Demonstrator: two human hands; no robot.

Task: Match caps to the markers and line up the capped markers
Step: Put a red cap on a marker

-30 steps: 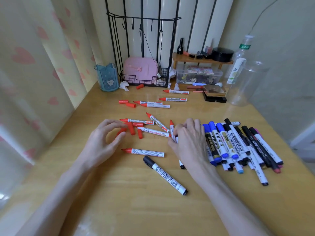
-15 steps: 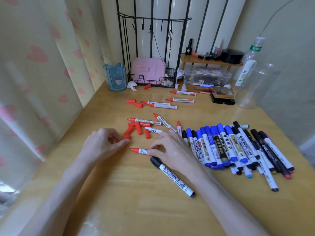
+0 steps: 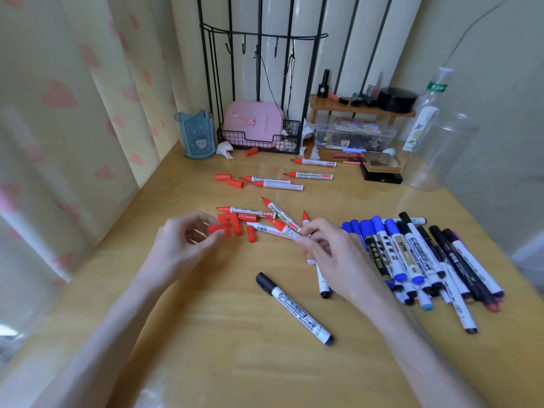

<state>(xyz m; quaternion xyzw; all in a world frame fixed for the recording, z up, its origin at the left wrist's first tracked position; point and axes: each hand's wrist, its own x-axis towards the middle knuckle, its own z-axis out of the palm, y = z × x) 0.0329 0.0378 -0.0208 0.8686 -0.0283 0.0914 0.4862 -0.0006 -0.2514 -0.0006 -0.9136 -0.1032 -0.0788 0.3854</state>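
My left hand (image 3: 182, 245) pinches a loose red cap (image 3: 216, 229) just above the table, beside a small pile of red caps (image 3: 234, 223). An uncapped red marker (image 3: 278, 224) is held in my right hand (image 3: 329, 254), its red tip pointing left toward that cap, a short gap between them. Several uncapped red markers (image 3: 250, 212) lie scattered behind the hands. To the right lies a row of capped blue markers (image 3: 382, 245) and black markers (image 3: 441, 251). One capped black marker (image 3: 294, 310) lies alone in front.
More uncapped red markers (image 3: 278, 184) and red caps (image 3: 229, 179) lie farther back. Along the wall stand a blue pen cup (image 3: 195, 134), a wire rack with a pink box (image 3: 253, 122), a clear box (image 3: 353, 134), a black box (image 3: 381, 172) and plastic bottles (image 3: 435, 136).
My right hand left the row of capped markers, reached the lone red marker in front and lifted it. My left hand took a red cap from the pile.
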